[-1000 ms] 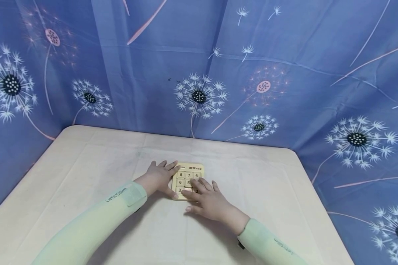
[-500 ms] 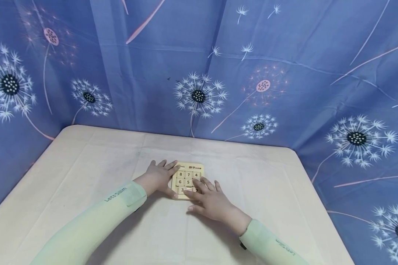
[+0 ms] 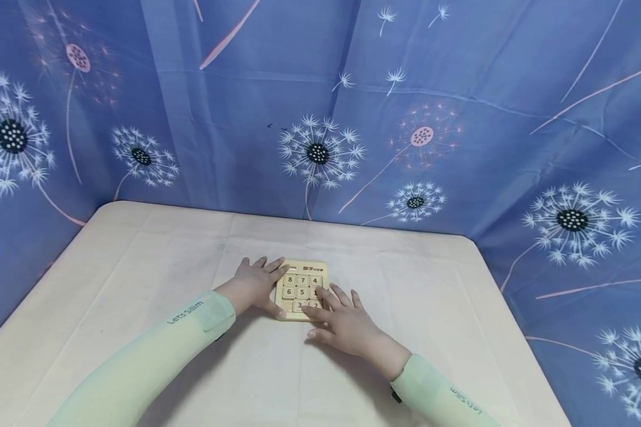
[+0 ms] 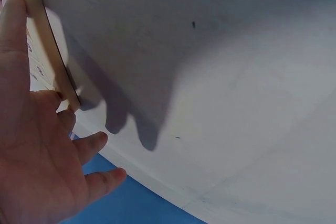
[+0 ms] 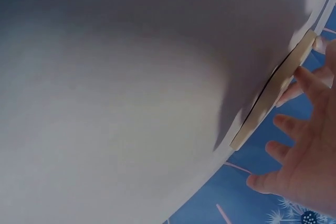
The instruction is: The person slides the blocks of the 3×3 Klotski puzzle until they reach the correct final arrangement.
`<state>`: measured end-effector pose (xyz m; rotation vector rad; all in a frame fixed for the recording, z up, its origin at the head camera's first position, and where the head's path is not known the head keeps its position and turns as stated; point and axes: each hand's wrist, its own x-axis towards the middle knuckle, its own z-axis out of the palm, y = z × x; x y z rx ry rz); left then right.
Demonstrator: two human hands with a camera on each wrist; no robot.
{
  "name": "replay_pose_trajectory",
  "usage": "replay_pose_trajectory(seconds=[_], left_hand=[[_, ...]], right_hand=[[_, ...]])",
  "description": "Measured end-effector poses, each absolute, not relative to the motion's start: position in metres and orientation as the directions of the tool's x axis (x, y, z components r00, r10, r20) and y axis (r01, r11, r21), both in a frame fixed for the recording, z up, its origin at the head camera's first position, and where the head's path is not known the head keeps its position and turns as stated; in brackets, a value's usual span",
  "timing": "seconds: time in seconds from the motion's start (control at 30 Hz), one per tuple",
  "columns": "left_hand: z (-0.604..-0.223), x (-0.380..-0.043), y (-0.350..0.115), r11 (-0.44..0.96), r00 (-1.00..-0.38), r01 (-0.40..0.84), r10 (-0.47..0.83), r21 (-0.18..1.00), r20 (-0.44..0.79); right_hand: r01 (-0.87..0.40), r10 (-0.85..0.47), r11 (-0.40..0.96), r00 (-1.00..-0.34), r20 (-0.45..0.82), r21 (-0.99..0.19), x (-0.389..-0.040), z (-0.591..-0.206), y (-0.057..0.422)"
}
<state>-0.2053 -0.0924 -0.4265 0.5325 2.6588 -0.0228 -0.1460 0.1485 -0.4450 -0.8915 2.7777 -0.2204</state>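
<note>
Number slide puzzle: flat on the pale table, between both hands.

Head view: left hand spread along its left side, thumb at near corner, fingers at far one. Braced, not clenched. Right hand loose over the right side, index tip about where the 3 tile meets the 2 tile; nothing grasped. Gap sits left of the 3.

Left wrist: thumb lies over a thick rim. Reads stiff, probably light; likely skids if pushed unbraced.

Right wrist: nearly edge-on, tile faces hidden, can't confirm which fingertip bears down.

My call: not fragile. Hold it by the side rims, slide tiles with light fingertip pressure.
</note>
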Motion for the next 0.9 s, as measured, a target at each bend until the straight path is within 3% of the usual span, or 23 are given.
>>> replay_pose_trajectory(seconds=[0.9], left_hand=[[-0.428, -0.2057, -0.092, 0.927, -0.84, 0.372, 0.357, 0.047, -0.409]], right_hand=[[-0.553, -0.593, 0.798, -0.791, -0.15, -0.24, -0.1439, -0.4437, 0.1531]])
